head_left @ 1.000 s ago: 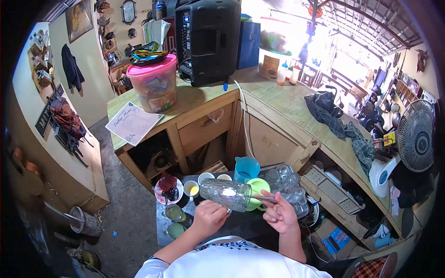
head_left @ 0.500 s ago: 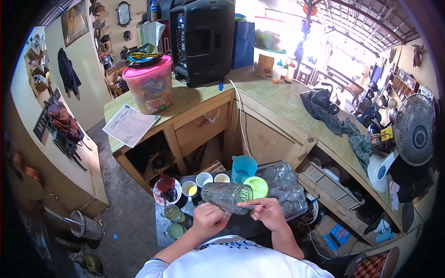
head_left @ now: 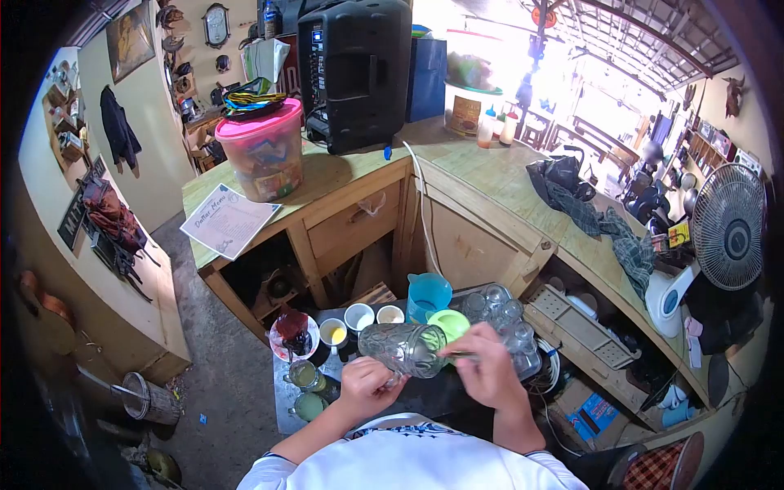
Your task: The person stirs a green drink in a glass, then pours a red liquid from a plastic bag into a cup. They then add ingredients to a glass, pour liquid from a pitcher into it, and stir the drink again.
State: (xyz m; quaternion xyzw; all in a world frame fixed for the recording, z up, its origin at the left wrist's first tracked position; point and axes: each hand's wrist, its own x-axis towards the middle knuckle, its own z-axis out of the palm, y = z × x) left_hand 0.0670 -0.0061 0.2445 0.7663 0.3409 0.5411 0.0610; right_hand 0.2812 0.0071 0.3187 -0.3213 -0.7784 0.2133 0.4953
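A large clear glass jug lies tilted on its side in the air, its mouth facing right. My left hand is closed on its near side, where a handle seems to be. My right hand, closed on a thin utensil, is beside the jug's mouth; the utensil's kind cannot be made out. Behind the jug are a blue plastic pitcher and a light green container. Several white cups, including one with yellow contents, stand to the left.
Upturned-looking glasses fill a tray at the right. Glass mugs with pale green liquid and a plate with a dark red bag are at the left. A wooden counter carries a speaker and a pink-lidded tub.
My right hand has moved slightly right and up, its pointing finger now curled in around the utensil. The jug and my left hand have barely shifted.
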